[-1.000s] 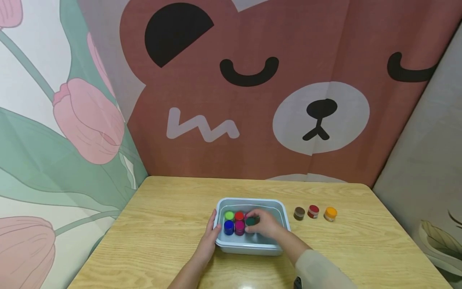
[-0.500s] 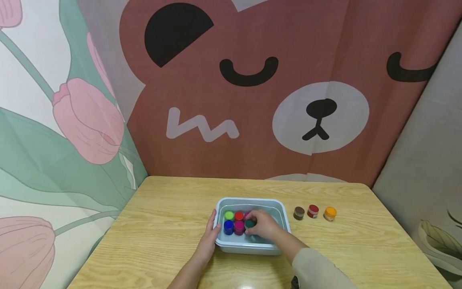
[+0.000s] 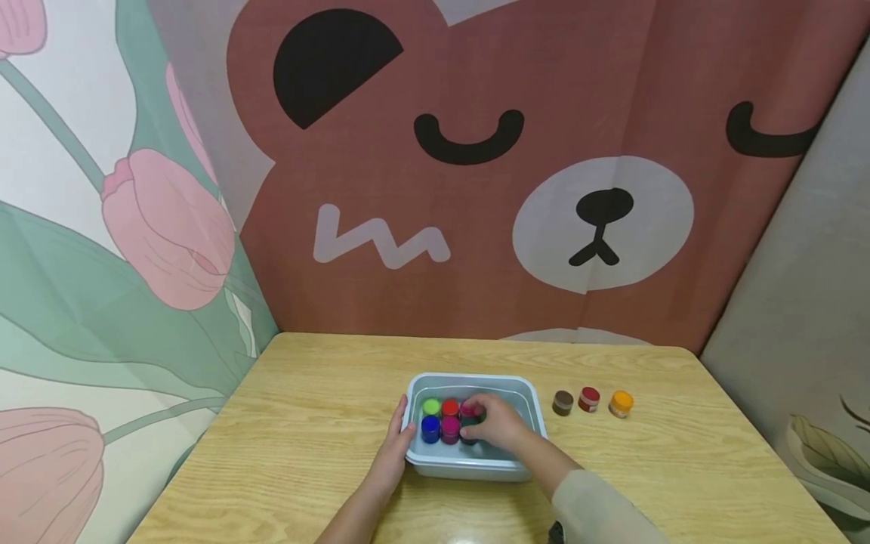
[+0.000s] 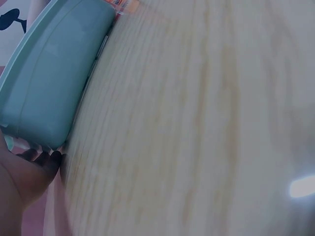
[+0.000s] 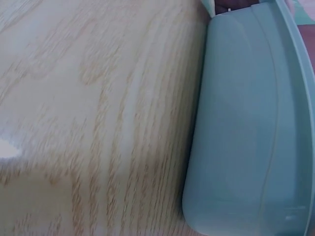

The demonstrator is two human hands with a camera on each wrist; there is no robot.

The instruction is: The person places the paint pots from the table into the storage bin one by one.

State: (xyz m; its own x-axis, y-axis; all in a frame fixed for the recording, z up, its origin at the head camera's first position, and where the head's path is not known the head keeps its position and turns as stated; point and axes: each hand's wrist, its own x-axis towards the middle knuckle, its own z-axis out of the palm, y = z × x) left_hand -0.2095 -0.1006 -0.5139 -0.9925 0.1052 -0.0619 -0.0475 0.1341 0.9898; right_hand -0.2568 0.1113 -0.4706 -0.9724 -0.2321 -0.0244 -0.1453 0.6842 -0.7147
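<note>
A light blue plastic tub [image 3: 469, 470] stands on the table. My left hand [image 3: 390, 453] holds its left end, thumb at the rim and fingers along the outer wall; in the left wrist view those fingers [image 4: 44, 164] lie against the tub's end. Inside the tub my right hand [image 3: 499, 425] pinches a dark paint jar [image 3: 470, 420], partly hidden by the fingers. To its left stand a magenta jar [image 3: 450, 429] and a blue jar [image 3: 430, 429]. Behind them are a lime green jar [image 3: 431, 407], a red jar [image 3: 450, 408] and a pink jar [image 3: 467, 409], partly covered.
Right of the tub, a brown-lidded jar [image 3: 563, 403], a dark red jar [image 3: 589, 399] and an orange jar [image 3: 621, 403] stand on the wooden table [image 3: 306, 423]. A bear-print curtain [image 3: 476, 287] hangs behind the table's back edge.
The right hand stays at the same spot in the tub, its fingers shifting slightly around the dark jar, with more of the pink jar showing. The left hand has not visibly moved.
</note>
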